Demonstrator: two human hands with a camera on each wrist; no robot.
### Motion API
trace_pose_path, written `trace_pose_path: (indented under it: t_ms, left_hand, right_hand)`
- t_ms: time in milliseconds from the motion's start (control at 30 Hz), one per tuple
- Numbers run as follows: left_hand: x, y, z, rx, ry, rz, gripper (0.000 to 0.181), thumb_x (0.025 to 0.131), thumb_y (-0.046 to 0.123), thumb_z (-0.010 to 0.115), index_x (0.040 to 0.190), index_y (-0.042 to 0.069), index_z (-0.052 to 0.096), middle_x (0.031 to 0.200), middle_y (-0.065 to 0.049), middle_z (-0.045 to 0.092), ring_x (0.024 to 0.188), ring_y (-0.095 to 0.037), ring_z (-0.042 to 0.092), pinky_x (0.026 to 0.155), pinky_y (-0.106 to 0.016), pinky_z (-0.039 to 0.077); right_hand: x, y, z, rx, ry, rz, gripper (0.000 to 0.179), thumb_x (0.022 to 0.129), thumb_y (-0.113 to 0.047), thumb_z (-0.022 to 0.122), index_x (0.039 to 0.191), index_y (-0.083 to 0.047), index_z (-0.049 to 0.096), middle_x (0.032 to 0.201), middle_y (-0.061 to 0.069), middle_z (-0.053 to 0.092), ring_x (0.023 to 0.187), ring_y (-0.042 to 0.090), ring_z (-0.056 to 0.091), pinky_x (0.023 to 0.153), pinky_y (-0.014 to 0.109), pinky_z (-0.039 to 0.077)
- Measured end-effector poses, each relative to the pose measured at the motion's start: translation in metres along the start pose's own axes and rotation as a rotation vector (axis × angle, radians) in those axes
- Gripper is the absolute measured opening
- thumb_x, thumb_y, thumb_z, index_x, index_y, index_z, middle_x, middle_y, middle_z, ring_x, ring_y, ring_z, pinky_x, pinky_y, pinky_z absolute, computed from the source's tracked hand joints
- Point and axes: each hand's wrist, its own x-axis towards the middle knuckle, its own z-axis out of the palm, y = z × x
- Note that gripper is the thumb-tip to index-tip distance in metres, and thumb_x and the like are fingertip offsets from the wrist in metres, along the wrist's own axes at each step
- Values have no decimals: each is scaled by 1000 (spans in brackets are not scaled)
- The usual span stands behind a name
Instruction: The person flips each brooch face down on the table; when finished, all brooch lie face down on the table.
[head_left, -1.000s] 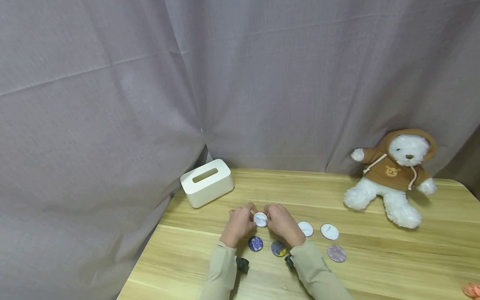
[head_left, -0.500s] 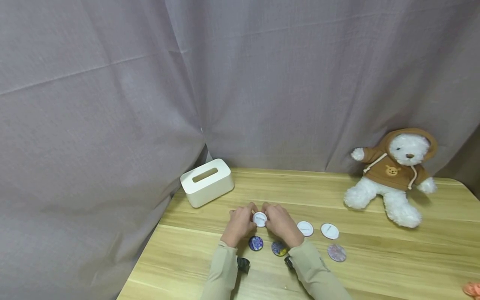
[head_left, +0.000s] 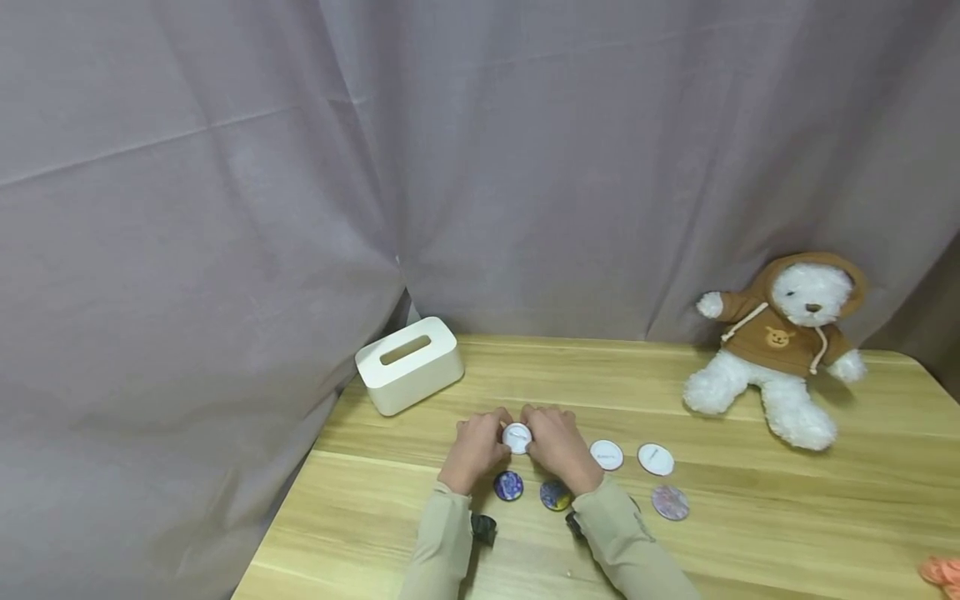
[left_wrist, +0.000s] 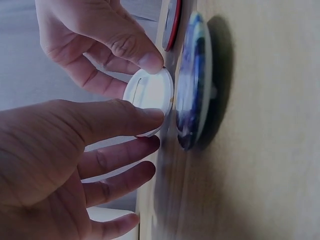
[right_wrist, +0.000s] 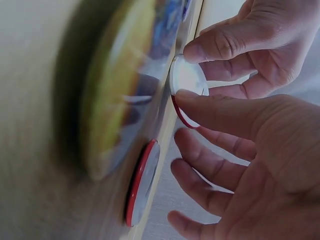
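Between my two hands is a round pin badge (head_left: 517, 438), its white back and pin facing up. My left hand (head_left: 476, 448) pinches its left edge; in the left wrist view the thumb lies over the white back (left_wrist: 150, 92) while the other fingers spread loosely. From the opposite side my right hand (head_left: 558, 443) pinches the rim, thumb on top, as the right wrist view shows with the badge's red edge (right_wrist: 186, 117). Closer to the wrists lie a dark blue patterned badge (head_left: 508, 486) and a blue and yellow badge (head_left: 556, 495), both picture side up.
Right of the hands lie two white-backed badges (head_left: 606, 455) (head_left: 656, 459) and a pinkish badge (head_left: 670, 502). A white tissue box (head_left: 411, 367) stands at the back left of the wooden table (head_left: 360, 517). A white teddy bear (head_left: 780, 350) in a brown hoodie sits back right.
The head view has shifted slightly, so everything sits a little further left. Both hands keep pinching the badge in the same place on the table.
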Motion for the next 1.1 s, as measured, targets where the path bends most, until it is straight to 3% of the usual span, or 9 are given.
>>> trace_pose_path:
  t_ms: [333, 700, 900, 1100]
  left_hand:
    - [0, -3, -1, -20, -39, 2, 29, 72, 4, 80, 100, 10, 75, 88, -3, 72, 89, -27, 66, 79, -51, 45]
    - [-4, -7, 1, -19, -89, -2, 28, 79, 12, 82, 107, 9, 77, 111, -13, 65, 101, -34, 56, 78, -49, 43]
    - [-3, -8, 1, -1, -90, -2, 27, 82, 14, 82, 108, 10, 77, 114, -12, 64, 102, -33, 55, 78, -46, 42]
    - [-2, -8, 1, 12, -94, -5, 25, 82, 15, 82, 106, 8, 77, 115, -12, 63, 103, -34, 55, 78, -48, 42]
  right_hand:
    - [-1, -2, -2, -51, -41, 59, 19, 72, -2, 79, 84, -11, 68, 82, 7, 57, 82, 28, 48, 76, 50, 37]
    - [-5, -6, -2, -55, -99, 90, 13, 78, -3, 78, 84, -10, 69, 85, 8, 55, 84, 29, 47, 78, 51, 37]
    - [-4, -5, -2, -62, -136, 104, 11, 82, -8, 78, 91, -9, 71, 88, 10, 56, 88, 31, 47, 80, 52, 37]
    - [-1, -2, -1, -65, -151, 97, 11, 83, -12, 80, 87, -11, 70, 88, 9, 58, 89, 32, 49, 79, 53, 38]
